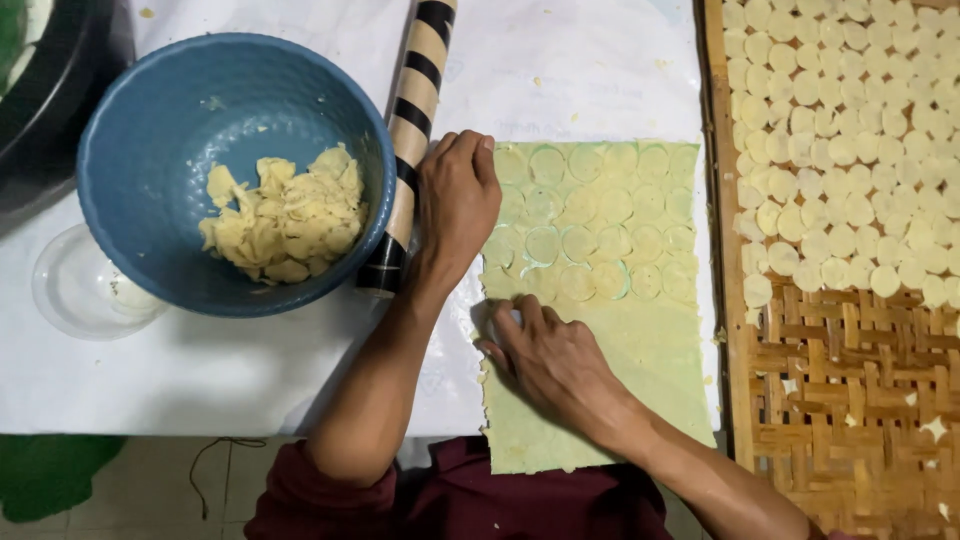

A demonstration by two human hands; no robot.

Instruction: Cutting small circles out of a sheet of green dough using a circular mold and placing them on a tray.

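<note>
A thin sheet of pale green dough [610, 340] lies flat on the white-covered worktop [200, 370], its far half already scored with rows of close-set circles while the near half is uncut. The left hand [458, 200] rests at the sheet's upper left corner, its fingers curled down over the edge of the dough and seemingly pinning it in place; whether they pinch anything underneath cannot be told. The right hand [545, 355] presses down at the left edge of the sheet, just below the last cut row, with its fingers [510, 322] closed around something small that is mostly hidden (probably a round cutter, though too little shows to be sure). To do this well, I would judge that each new circle should sit touching its neighbour so that little dough is wasted, that the press should go straight down rather than at a tilt, and that the other hand should keep the sheet from sliding or wrinkling. Just left of the dough lies a tan rolling tube with black stripes [412, 130], and beside that stands a blue bowl [150, 150] holding a heap of yellowish dough scraps [285, 215]. To the right, a woven bamboo tray [850, 400] carries many cut discs [850, 150] laid in rows over its far part, its near part being bare.
</note>
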